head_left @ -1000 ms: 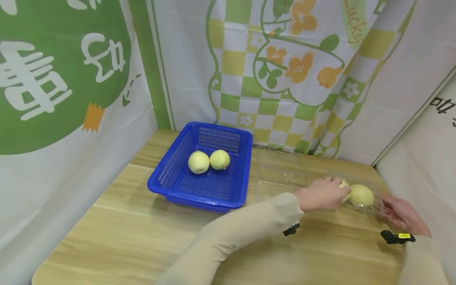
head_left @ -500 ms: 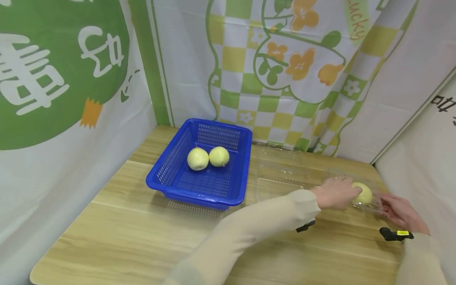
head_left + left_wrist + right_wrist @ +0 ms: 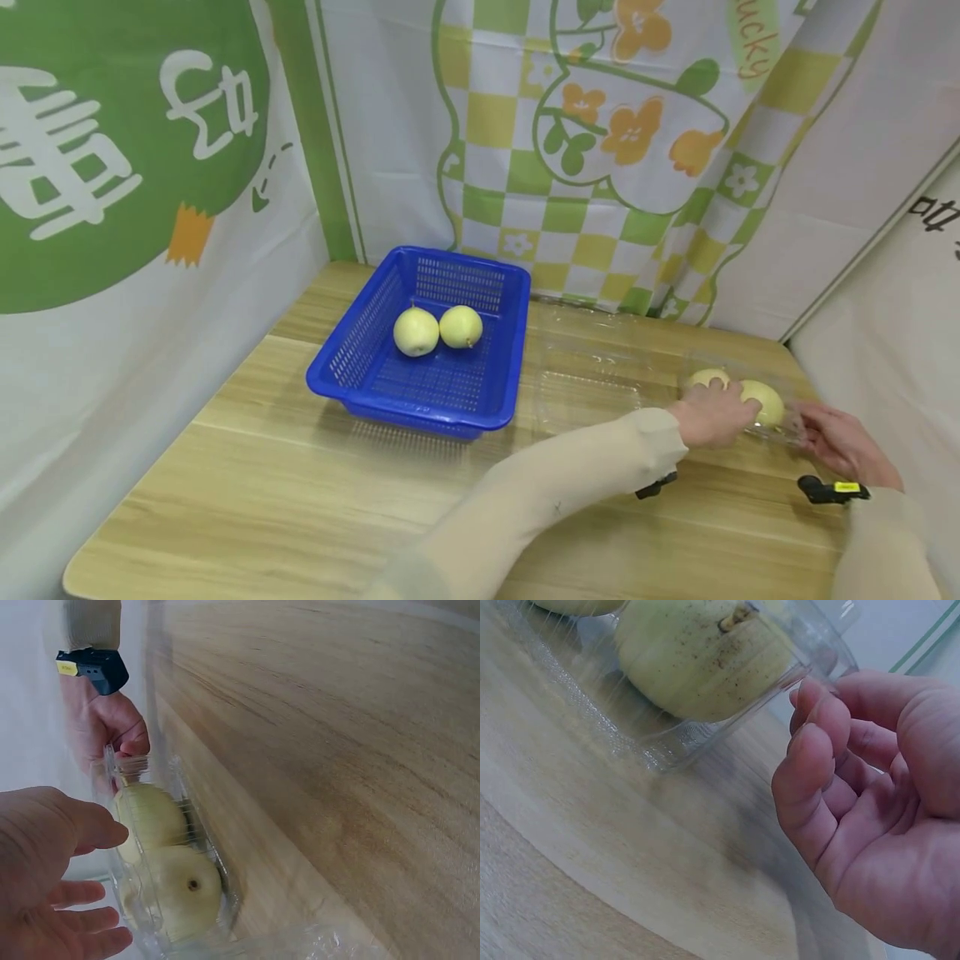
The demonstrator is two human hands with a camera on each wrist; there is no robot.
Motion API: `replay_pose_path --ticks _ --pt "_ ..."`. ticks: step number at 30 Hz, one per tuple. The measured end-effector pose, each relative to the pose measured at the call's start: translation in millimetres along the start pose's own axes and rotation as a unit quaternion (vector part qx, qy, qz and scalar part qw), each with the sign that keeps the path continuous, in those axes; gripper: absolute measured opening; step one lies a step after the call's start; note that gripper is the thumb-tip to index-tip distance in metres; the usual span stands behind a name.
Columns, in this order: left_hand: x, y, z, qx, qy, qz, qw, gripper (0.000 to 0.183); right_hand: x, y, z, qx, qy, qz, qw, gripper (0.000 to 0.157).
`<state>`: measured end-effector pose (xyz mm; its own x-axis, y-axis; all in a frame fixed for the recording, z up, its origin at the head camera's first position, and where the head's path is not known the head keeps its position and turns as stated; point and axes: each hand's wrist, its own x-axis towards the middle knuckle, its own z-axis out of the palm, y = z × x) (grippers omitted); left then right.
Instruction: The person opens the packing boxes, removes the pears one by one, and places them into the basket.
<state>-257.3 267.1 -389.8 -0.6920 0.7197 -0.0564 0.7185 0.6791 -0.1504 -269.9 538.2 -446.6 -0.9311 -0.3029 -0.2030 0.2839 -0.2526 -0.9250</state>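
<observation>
Two pale yellow pears, one at the left (image 3: pixel 708 378) and one at the right (image 3: pixel 762 403), lie in a clear plastic box (image 3: pixel 234 889) at the table's right side. Over them is my left hand (image 3: pixel 716 414); the left wrist view shows its fingers (image 3: pixel 88 921) spread beside the pears, gripping none. Whether a fingertip touches the fruit I cannot tell. My right hand (image 3: pixel 843 442) pinches the box's right end between thumb and fingers, seen closely in the right wrist view. Part of the left pear is hidden behind the left hand in the head view.
A blue perforated basket (image 3: pixel 423 412) holds two more pears (image 3: pixel 416 332) on the wooden table (image 3: pixel 247 500). Between the basket and the pears lies a clear plastic tray or lid (image 3: pixel 588 392). Printed curtains (image 3: pixel 555 208) stand behind the table.
My left hand has shifted right, and the left pear, covered half a second ago, shows behind its fingers. The right hand has stayed at the box's end.
</observation>
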Motion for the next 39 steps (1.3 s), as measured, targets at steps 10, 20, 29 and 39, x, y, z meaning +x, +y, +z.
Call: replay_pose_path --ticks 10,20,29,39 --pt "2.2 3.9 6.1 0.075 0.018 -0.022 0.9968 0.035 -2.5 -1.7 -0.4 -0.01 0.017 0.007 1.0 0.037" --pt "3.1 5.1 10.0 0.094 0.031 -0.034 0.9946 0.029 -2.5 -2.8 0.5 -0.016 0.016 0.009 1.0 0.036" --pt "-3.5 2.6 17.1 0.136 0.073 -0.012 0.9879 0.03 -1.0 -4.9 2.0 -0.024 0.038 0.007 0.999 0.035" --pt "-16.3 5.8 19.7 0.198 0.077 0.014 0.9772 0.037 0.4 -2.3 4.6 -0.02 0.006 0.012 1.0 0.039"
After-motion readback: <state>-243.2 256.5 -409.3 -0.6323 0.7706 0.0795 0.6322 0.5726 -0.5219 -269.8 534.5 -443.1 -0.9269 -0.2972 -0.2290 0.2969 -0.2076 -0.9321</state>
